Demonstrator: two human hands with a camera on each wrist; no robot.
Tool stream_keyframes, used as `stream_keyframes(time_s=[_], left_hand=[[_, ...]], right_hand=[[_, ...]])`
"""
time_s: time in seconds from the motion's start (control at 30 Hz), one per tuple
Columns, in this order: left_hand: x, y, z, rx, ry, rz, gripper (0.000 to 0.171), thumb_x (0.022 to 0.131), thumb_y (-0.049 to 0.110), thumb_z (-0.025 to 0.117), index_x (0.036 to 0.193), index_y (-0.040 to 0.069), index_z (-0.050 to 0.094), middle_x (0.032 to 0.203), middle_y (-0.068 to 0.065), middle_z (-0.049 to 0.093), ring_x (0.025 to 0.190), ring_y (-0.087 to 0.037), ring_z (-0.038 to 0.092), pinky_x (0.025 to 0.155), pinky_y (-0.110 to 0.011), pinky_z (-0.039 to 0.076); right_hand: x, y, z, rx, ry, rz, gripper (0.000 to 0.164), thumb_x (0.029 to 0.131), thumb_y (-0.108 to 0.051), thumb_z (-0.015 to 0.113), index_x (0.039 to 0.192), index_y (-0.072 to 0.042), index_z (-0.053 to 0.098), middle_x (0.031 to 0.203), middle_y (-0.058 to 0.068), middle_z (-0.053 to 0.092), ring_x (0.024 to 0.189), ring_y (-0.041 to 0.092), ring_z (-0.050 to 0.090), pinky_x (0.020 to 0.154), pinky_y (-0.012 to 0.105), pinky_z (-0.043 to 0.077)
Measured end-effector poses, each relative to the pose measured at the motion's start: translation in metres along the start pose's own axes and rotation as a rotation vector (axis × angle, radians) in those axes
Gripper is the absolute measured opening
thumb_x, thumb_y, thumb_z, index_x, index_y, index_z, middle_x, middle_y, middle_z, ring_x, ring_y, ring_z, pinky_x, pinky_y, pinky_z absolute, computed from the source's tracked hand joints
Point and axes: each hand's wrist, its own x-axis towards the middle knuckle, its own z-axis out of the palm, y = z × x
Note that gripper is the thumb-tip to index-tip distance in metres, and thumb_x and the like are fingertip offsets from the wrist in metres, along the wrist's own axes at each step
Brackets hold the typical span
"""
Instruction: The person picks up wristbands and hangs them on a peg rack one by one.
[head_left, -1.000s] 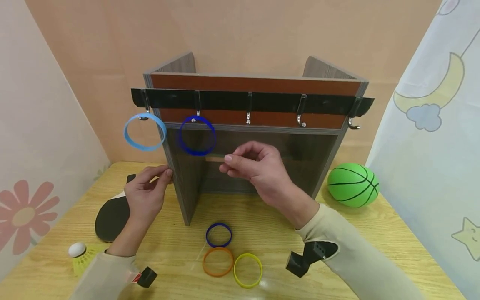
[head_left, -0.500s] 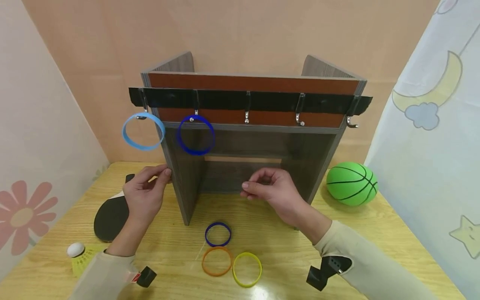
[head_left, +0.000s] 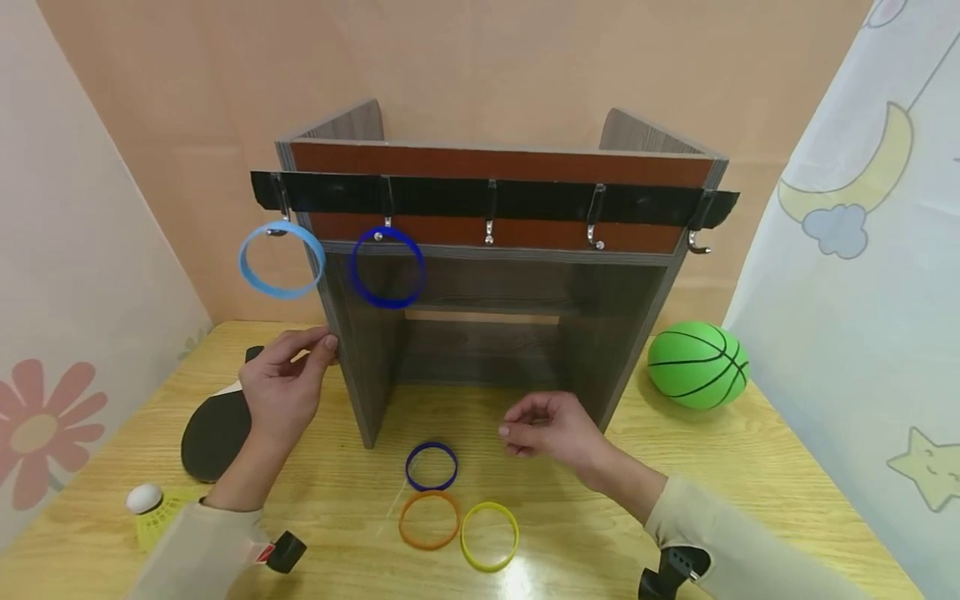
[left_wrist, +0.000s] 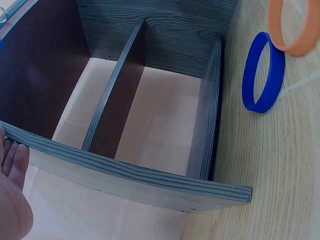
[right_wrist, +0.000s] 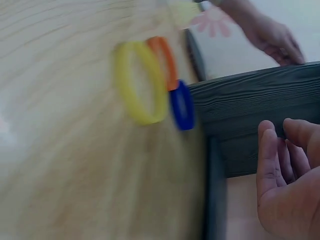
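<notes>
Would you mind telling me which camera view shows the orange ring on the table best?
The head view: it shows the orange ring whole and clear. The left wrist view cuts it off at the picture's edge, and the right wrist view shows it blurred and partly hidden behind the yellow ring.

A green ball (head_left: 698, 366) is resting on the right of the surface (head_left: 592, 537); on the left, a black paddle (head_left: 216, 437) is lying near a shuttlecock (head_left: 156, 515). A pink flower (head_left: 37, 433) is decorating the left wall (head_left: 97, 250).
</notes>
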Motion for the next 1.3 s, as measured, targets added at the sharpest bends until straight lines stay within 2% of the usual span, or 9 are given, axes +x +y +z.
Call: stream_keyframes(time_s=[0.17,0.37,0.47,0.7,0.93,1.3], left_hand=[[0.001,0.002,0.000,0.003,-0.005,-0.001,0.013,0.082,-0.013,0.065,0.088,-0.024,0.062,0.081,-0.020,0.066,0.071,-0.016,0.066,0.065,-0.021,0.057],[0.000,0.002,0.000,0.001,-0.007,-0.007,0.010,0.082,-0.017,0.063,0.088,-0.024,0.062,0.082,-0.019,0.067,0.072,-0.016,0.067,0.066,-0.022,0.057],[0.000,0.002,0.000,-0.005,-0.008,-0.005,0.011,0.082,-0.016,0.064,0.088,-0.025,0.062,0.081,-0.019,0.066,0.072,-0.016,0.066,0.066,-0.022,0.057],[0.001,0.003,0.000,-0.009,-0.006,0.004,0.013,0.083,-0.013,0.065,0.088,-0.025,0.062,0.081,-0.020,0.066,0.071,-0.016,0.066,0.065,-0.022,0.057],[0.000,0.000,0.001,-0.045,-0.006,0.001,0.015,0.083,-0.012,0.066,0.088,-0.025,0.061,0.080,-0.020,0.065,0.071,-0.017,0.066,0.065,-0.022,0.057],[0.000,0.000,0.000,-0.030,-0.003,-0.009,0.013,0.082,-0.014,0.065,0.089,-0.025,0.062,0.082,-0.019,0.066,0.071,-0.016,0.066,0.066,-0.022,0.057]], right_hand=[[-0.010,0.019,-0.002,-0.030,-0.065,0.051,0.026,0.085,-0.008,0.072,0.101,0.010,0.063,0.086,0.018,0.064,0.077,0.034,0.067,0.072,0.046,0.058],[-0.019,0.038,-0.001,-0.099,-0.154,0.068,0.026,0.086,-0.009,0.071,0.102,0.011,0.063,0.081,0.010,0.065,0.074,0.034,0.066,0.065,0.037,0.059],[-0.022,0.043,0.001,-0.137,-0.159,0.065,0.021,0.085,-0.010,0.072,0.097,0.007,0.066,0.078,0.010,0.066,0.070,0.031,0.066,0.059,0.033,0.058],[-0.025,0.054,0.004,-0.141,-0.165,0.083,0.013,0.083,-0.007,0.073,0.089,0.003,0.068,0.070,0.014,0.065,0.060,0.021,0.063,0.050,0.028,0.056],[-0.028,0.060,0.003,-0.133,-0.211,0.130,0.015,0.080,-0.008,0.076,0.087,0.002,0.068,0.071,0.015,0.067,0.061,0.024,0.067,0.055,0.031,0.058],[-0.025,0.064,0.005,-0.153,-0.214,0.121,0.015,0.078,-0.008,0.077,0.084,0.002,0.068,0.071,0.013,0.067,0.061,0.024,0.067,0.055,0.032,0.058]])
